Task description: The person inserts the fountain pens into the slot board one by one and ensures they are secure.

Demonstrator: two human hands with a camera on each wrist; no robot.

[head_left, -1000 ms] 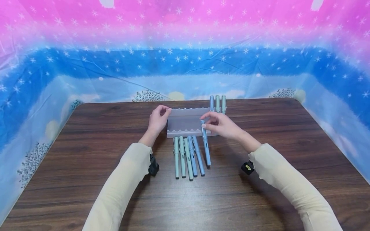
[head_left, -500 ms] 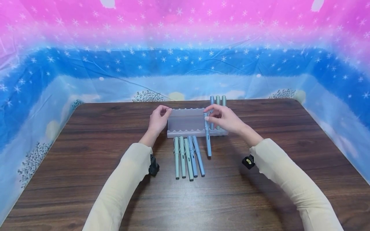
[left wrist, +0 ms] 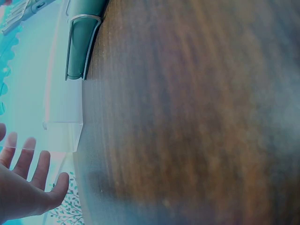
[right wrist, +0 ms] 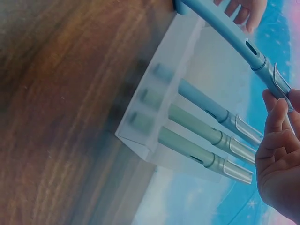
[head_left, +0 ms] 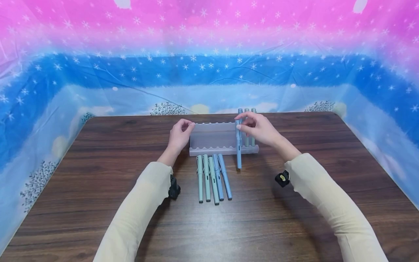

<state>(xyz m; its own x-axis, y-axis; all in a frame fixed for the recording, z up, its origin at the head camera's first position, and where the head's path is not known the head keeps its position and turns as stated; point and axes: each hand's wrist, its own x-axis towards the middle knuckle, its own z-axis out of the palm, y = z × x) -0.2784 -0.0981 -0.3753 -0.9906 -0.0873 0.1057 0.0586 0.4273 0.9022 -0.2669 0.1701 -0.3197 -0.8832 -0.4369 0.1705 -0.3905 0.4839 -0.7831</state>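
Observation:
My left hand (head_left: 179, 135) grips the top left corner of a translucent pen rack (head_left: 212, 136), thumb and forefinger at its edge. My right hand (head_left: 262, 129) pinches a blue pen (head_left: 239, 149) by its capped end, with the barrel hanging down in front of the rack's right part. In the right wrist view the held pen (right wrist: 225, 27) is apart from the rack's lower ledge. Beside it a blue pen (right wrist: 201, 99) and two green pens (right wrist: 194, 123) (right wrist: 185, 150) stand in the rack's notches at the right end, leaning back with clips facing out.
In front of the rack, three green pens (head_left: 206, 182) and two blue pens (head_left: 224, 178) lie side by side on the wooden table (head_left: 98, 174). A snowflake-patterned cloth (head_left: 209, 72) hangs behind the table's far edge.
My right hand has lifted the blue pen and carried it away from me and slightly right, up to the rack's right part. My left hand stays at the rack's corner.

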